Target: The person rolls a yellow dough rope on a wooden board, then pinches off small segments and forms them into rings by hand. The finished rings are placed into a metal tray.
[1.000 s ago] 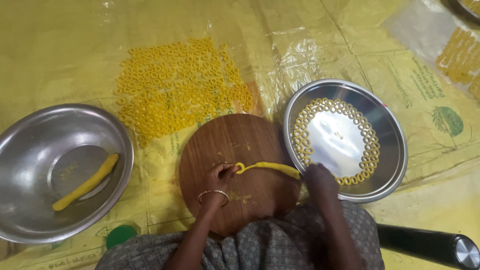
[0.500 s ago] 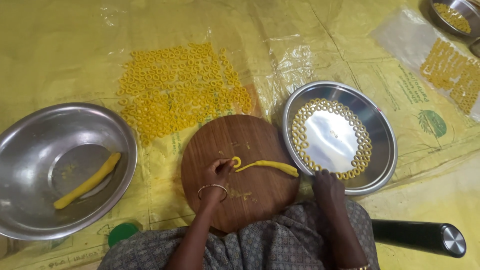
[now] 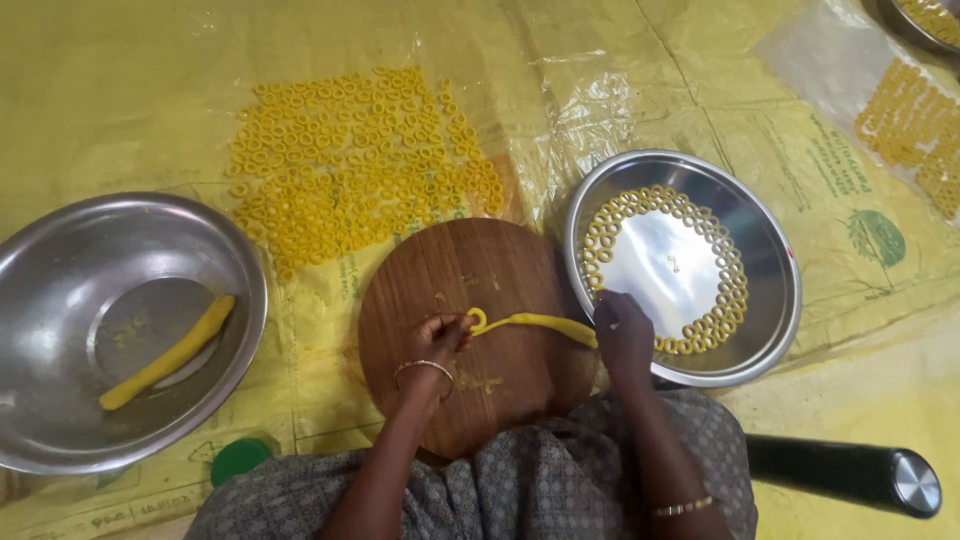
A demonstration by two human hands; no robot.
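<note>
— On the round wooden board (image 3: 470, 270)?
— Left hand (image 3: 437, 338) pinching the curled end of the dough rope (image 3: 535, 323); right hand (image 3: 622, 335) closed on its other end.
— Beyond the board?
— Steel plate (image 3: 775, 270) ringed with dough loops at right, bowl (image 3: 60, 250) at left — loose rings (image 3: 350, 165) spread behind.

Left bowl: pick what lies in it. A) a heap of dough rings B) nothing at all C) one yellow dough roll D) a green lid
C: the steel bowl on the left holds a single yellow dough roll lying on its bottom; the rings lie outside it on the plastic sheet.
</note>
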